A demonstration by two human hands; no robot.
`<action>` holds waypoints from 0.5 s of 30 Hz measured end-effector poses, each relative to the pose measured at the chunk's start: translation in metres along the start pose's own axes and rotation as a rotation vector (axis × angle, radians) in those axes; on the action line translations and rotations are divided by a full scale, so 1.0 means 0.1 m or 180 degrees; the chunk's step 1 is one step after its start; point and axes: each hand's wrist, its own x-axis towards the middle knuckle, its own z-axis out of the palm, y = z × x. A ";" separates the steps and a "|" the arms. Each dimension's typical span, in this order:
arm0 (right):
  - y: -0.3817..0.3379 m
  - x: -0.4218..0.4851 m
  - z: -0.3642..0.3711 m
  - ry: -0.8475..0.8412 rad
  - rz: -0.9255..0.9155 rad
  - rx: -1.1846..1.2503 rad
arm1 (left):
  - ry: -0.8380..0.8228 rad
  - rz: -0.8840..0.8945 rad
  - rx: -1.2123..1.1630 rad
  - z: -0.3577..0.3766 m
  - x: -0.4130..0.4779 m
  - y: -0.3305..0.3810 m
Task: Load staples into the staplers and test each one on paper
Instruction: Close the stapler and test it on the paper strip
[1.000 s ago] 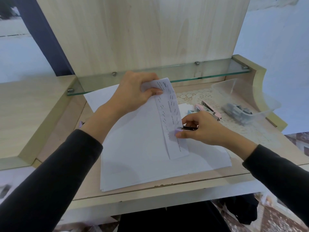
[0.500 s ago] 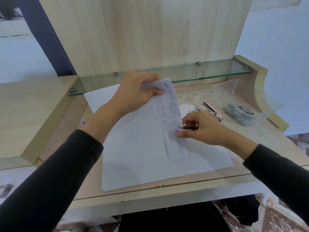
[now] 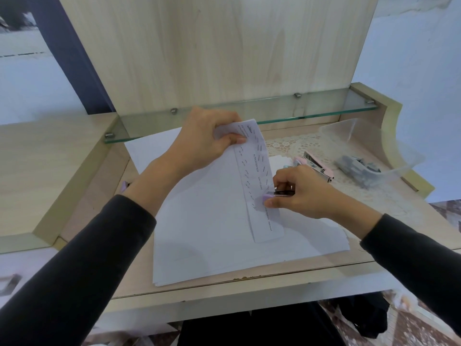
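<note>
Here, above a stack of sheets (image 3: 212, 236), the right hand (image 3: 306, 193) clasps a small stapler (image 3: 279, 194) that reaches in from the right, crosswise to the paper strip (image 3: 257, 171), its mouth on the strip's edge. Farther off, the left hand (image 3: 202, 143) pinches the strip's top end. A pink stapler (image 3: 318, 166) lies beyond.

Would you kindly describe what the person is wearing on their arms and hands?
The left sleeve and right sleeve are long, plain and dark, black or charcoal, reaching the wrists, with no markings visible. The left hand and right hand are bare: no gloves, rings or watch show.
</note>
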 end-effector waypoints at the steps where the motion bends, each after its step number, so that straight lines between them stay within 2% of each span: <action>1: 0.01 0.00 0.01 0.0034 -0.0007 0.0027 | 0.0002 0.0016 0.0019 0.00 0.00 0.01; 15: 0.07 -0.05 0.02 -0.0094 -0.0009 0.0506 | -0.0046 -0.0013 -0.0033 -0.03 0.01 -0.04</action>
